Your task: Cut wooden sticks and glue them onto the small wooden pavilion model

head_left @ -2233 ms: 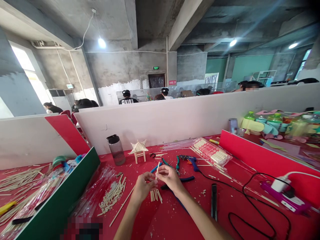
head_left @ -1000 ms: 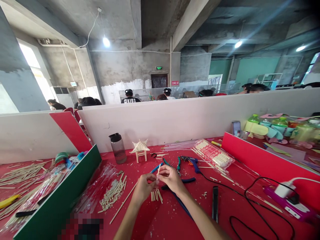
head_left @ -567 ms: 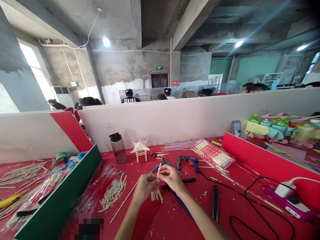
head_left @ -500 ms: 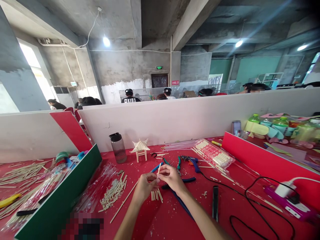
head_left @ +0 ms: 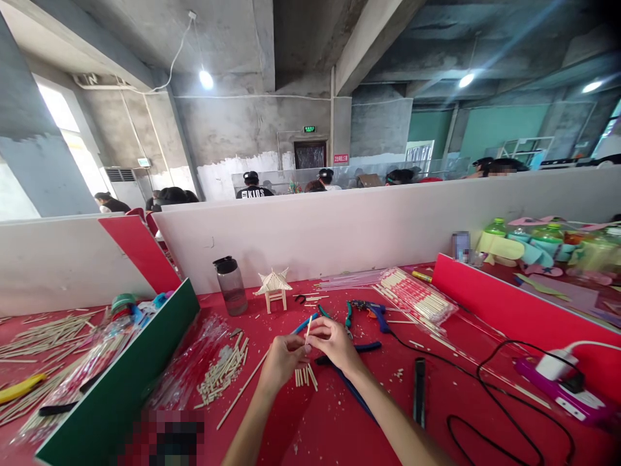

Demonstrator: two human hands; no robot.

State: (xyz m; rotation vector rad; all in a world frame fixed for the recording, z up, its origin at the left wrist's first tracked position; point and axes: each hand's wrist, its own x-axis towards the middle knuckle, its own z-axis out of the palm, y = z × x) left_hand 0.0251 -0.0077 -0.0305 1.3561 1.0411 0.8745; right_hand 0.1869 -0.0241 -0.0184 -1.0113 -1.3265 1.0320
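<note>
A short wooden stick (head_left: pixel 309 326) stands nearly upright between my hands over the red table. My right hand (head_left: pixel 336 344) pinches it between thumb and fingertips. Close against its lower end, my left hand (head_left: pixel 283 360) has its fingers closed; they touch the stick or the right fingertips, which hide the exact contact. Just below the hands lies a small row of cut sticks (head_left: pixel 305 377). Blue-handled pliers (head_left: pixel 353 391) rest under my right forearm. Farther back stands a small pavilion model (head_left: pixel 274 289) built of sticks.
Left of my hands are a heap of cut sticks (head_left: pixel 224 375), clear plastic wrap (head_left: pixel 187 356) and a dark bottle (head_left: pixel 230 286). A glue gun (head_left: pixel 376 314), bagged sticks (head_left: pixel 417 296), a black cutter (head_left: pixel 419 393) and a purple power strip (head_left: pixel 565 391) lie right. Low green (head_left: pixel 126 372) and red dividers (head_left: pixel 524 301) flank the space.
The view has shifted very slightly. Both hands keep the same hold around the stick, and nothing on the table has visibly moved.
</note>
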